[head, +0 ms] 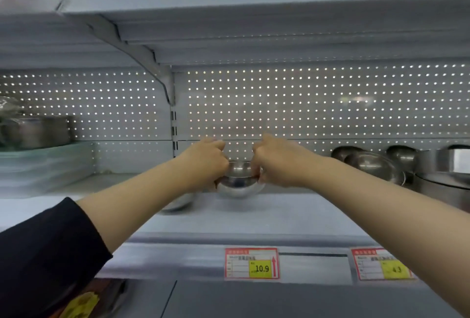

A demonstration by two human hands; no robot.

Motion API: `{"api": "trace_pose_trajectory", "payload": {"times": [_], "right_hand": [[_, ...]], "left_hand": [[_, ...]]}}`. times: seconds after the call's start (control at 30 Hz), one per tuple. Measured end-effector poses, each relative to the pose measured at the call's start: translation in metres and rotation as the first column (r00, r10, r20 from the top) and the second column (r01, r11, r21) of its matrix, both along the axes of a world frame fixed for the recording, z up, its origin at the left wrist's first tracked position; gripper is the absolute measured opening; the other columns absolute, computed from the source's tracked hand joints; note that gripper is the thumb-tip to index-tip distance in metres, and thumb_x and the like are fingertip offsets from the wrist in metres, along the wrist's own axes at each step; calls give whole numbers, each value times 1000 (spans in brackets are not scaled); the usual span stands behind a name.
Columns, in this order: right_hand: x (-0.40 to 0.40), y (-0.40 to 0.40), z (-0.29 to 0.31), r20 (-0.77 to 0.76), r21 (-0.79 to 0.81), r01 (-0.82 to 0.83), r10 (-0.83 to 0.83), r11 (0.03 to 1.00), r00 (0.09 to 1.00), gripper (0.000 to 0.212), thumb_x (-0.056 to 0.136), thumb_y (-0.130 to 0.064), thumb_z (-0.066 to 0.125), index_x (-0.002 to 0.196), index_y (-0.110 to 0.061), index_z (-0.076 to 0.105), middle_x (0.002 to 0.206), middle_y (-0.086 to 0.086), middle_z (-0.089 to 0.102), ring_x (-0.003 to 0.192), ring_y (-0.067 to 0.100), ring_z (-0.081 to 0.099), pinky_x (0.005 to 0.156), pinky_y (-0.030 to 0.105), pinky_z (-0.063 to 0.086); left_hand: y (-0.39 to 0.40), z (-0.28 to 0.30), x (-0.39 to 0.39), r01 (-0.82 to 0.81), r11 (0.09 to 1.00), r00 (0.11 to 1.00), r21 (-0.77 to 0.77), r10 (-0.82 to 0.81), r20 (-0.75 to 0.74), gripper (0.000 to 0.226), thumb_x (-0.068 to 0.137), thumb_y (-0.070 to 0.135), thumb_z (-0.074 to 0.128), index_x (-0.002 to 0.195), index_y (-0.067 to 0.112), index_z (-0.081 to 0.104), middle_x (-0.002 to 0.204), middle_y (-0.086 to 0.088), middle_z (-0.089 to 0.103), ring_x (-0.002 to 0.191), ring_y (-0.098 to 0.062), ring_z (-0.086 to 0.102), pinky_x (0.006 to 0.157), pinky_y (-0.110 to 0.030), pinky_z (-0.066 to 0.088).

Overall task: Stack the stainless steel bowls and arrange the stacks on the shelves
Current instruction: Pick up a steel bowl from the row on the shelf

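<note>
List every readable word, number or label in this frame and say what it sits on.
"10.9": yellow patch of the left price tag on the shelf edge.
"4.3": yellow patch of the right price tag, blurred, likely reading.
Small printed lines and red headers on both tags: too blurred to read.

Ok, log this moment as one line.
both hands grip bowl rim | left hand | right hand | bowl upright on shelf | loose bowls right

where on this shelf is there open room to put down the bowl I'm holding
Both hands grip the bowl. Bare shelf lies in front of it and to its right, up to the steel pots. The right end is crowded; another bowl sits left.
</note>
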State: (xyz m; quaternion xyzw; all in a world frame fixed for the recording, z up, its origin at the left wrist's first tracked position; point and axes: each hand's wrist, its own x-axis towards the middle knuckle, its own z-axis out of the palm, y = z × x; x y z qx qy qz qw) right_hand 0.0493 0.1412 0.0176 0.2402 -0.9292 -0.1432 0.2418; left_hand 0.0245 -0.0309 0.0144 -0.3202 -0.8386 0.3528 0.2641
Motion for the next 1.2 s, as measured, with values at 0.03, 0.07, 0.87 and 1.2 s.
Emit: {"api": "trace_pose_trajectory", "payload": {"times": [0.03,0.07,0.87,1.2], "right_hand": [[0,-4,-3,14,-4,3,-3,1000,1000,18,80,-11,60,95,-13,70,95,6,54,96,29,51,59,30,36],[0,-7,-5,28,-9,6,-6,1000,1000,17,80,-10,60,94,-13,71,94,5,51,96,29,52,61,31,36],[9,116,22,27,-264,422,-431,867,902,17,80,-10,59,93,-2,67,92,18,64,89,33,61,76,36,51],[-23,168,-32,188,-226,549,-517,805,835,23,90,-11,48,109,-4,60,116,14,60,107,33,58,82,34,47]], "left_hand": [[-3,-3,1,3,1000,1000,2,-3,-1,18,85,24,53,97,16,63,99,5,64,99,-19,40,75,-26,26],[-5,-5,2,3,1000,1000,4,-3,0,17,86,22,52,96,15,63,100,5,64,99,-19,40,75,-27,26],[117,29,-5,251,839,961,482,-277,-19,38,84,25,57,122,27,59,120,-1,58,115,-25,45,91,-34,33],[244,-5,-46,175,937,956,303,-235,176,39,85,30,62,121,17,56,130,-4,46,126,-25,30,104,-38,23]]}}
